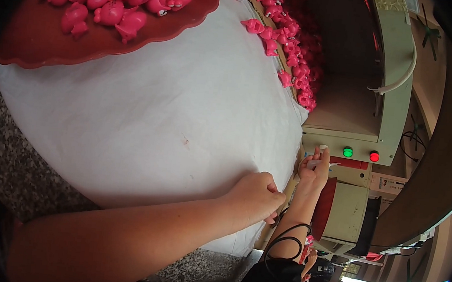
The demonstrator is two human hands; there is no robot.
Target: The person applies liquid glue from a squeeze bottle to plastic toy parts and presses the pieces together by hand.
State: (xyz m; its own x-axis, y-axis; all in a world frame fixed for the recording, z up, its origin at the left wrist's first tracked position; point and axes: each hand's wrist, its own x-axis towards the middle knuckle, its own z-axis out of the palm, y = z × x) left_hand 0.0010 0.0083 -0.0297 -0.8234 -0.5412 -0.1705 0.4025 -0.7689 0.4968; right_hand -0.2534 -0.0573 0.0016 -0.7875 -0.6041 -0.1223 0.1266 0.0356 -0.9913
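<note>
Pink plastic figures (110, 14) lie heaped in the scalloped red tray (177, 25) and loosely along a cardboard edge (286, 64). A tug on the white cloth (185, 115) could shift the tray; a brushing arm could topple the edge ones. The near hand (256, 198) has its fingers curled almost closed; any object inside is hidden. A farther hand (315, 170) bends its fingers around a pale implement (313, 164), too small to identify; its owner is unclear. The tray's top is cut off.

Pink figures (110, 14) with touches of white and black; a reddish-brown tray (34, 43); a white cloth (147, 111), faintly flecked reddish; a counter (14, 134) speckled grey and black; a cream machine (395, 103) with green light (348, 151) and red light (374, 156); a handheld thing (313, 164), whitish, perhaps translucent
</note>
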